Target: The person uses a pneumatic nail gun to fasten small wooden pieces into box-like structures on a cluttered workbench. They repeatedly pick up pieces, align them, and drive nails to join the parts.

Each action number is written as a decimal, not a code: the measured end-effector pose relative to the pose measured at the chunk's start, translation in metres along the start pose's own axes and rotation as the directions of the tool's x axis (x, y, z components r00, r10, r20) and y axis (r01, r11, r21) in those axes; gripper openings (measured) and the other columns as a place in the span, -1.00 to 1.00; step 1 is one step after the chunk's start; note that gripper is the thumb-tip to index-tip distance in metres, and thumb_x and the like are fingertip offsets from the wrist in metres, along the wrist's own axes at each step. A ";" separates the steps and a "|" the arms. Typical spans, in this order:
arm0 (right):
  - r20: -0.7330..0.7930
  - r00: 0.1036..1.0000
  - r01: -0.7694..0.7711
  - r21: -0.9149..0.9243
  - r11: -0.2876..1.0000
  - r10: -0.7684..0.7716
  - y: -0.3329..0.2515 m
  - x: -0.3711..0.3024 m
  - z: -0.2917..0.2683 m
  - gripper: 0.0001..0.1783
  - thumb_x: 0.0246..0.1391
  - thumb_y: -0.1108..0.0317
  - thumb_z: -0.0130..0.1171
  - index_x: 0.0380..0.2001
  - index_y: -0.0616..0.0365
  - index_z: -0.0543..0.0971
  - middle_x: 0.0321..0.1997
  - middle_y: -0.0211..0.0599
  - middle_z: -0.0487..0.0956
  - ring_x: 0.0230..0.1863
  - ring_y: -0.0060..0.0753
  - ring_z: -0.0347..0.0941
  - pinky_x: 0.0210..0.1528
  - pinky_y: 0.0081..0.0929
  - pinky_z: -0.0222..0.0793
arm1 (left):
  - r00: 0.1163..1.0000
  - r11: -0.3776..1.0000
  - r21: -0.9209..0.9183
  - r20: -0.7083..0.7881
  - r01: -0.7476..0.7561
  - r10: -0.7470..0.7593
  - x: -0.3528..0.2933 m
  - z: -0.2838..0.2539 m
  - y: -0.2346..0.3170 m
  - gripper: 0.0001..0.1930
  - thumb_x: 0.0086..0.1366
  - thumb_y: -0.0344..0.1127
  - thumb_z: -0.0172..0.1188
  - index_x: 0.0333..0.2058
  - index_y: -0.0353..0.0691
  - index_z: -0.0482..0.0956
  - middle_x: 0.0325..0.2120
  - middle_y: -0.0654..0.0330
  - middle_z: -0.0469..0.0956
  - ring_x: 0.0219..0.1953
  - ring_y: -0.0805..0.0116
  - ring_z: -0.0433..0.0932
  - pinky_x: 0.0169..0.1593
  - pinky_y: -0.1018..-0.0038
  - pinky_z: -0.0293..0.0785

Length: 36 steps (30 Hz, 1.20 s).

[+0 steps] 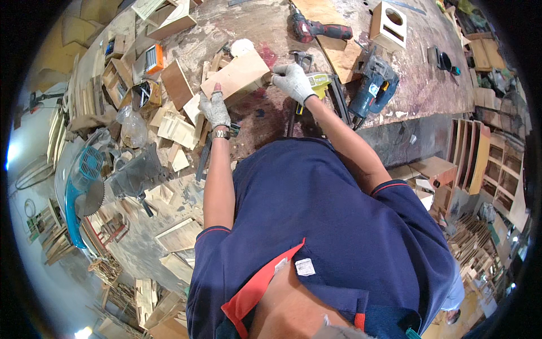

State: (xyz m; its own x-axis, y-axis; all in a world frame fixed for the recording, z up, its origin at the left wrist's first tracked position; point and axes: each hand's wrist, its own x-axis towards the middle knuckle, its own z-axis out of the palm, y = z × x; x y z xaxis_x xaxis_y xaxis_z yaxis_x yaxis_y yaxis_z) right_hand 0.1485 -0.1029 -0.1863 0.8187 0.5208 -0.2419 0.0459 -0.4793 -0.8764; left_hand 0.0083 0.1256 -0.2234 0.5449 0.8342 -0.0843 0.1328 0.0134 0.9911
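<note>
My left hand [215, 107], in a grey work glove, rests flat on the near edge of a light plywood board [240, 73] lying on the workbench [429, 85]. My right hand [293, 81], also gloved, grips the right end of the same board. Just right of that hand lies a yellow-green power tool [319, 83]. A wristwatch sits on my left wrist.
A red cordless drill [316, 28], a blue jigsaw [372, 87] and a small wooden box with a round hole [389, 24] lie on the bench. Wood offcuts [178, 127] pile up at left beside a mitre saw [84, 189]. Wooden shelf units [480, 152] stand at right.
</note>
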 end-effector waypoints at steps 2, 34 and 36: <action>-0.049 0.996 0.057 -0.235 0.970 -0.070 0.001 -0.004 0.005 -0.65 0.09 0.22 0.27 -0.14 0.17 0.80 -0.31 0.13 0.73 -0.24 0.08 0.74 -0.05 -0.17 0.61 | 1.000 0.998 0.069 -0.014 -0.004 0.005 -0.001 0.001 0.005 -0.43 0.42 -0.08 0.43 0.17 -0.47 0.58 -0.04 0.01 0.71 -0.10 0.24 0.66 0.03 0.26 0.61; -0.114 0.988 0.106 0.003 0.994 -0.105 -0.005 -0.005 0.005 -0.66 0.11 0.33 0.20 -0.11 0.20 0.79 -0.30 0.09 0.75 -0.29 -0.11 0.75 -0.12 -0.25 0.62 | 0.999 0.999 -0.008 -0.033 -0.041 0.040 -0.001 0.010 0.011 -0.49 0.42 -0.20 0.44 0.17 -0.45 0.58 -0.05 0.08 0.72 -0.10 0.32 0.65 0.04 0.35 0.58; -0.077 0.995 0.057 -0.018 0.998 -0.058 -0.008 -0.007 0.004 -0.66 0.11 0.34 0.19 -0.10 0.20 0.79 -0.30 0.08 0.75 -0.29 -0.15 0.75 -0.13 -0.26 0.61 | 0.998 0.999 -0.019 -0.035 -0.045 0.045 0.001 0.010 0.009 -0.50 0.42 -0.20 0.44 0.16 -0.45 0.60 -0.06 0.09 0.72 -0.11 0.32 0.65 0.04 0.35 0.58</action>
State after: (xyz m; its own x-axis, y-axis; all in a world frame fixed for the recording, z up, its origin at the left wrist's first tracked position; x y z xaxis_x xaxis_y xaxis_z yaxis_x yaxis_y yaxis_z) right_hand 0.1402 -0.1002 -0.1795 0.8565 0.4913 -0.1578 0.1025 -0.4616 -0.8811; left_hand 0.0184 0.1207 -0.2157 0.5207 0.8530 -0.0363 0.0919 -0.0137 0.9957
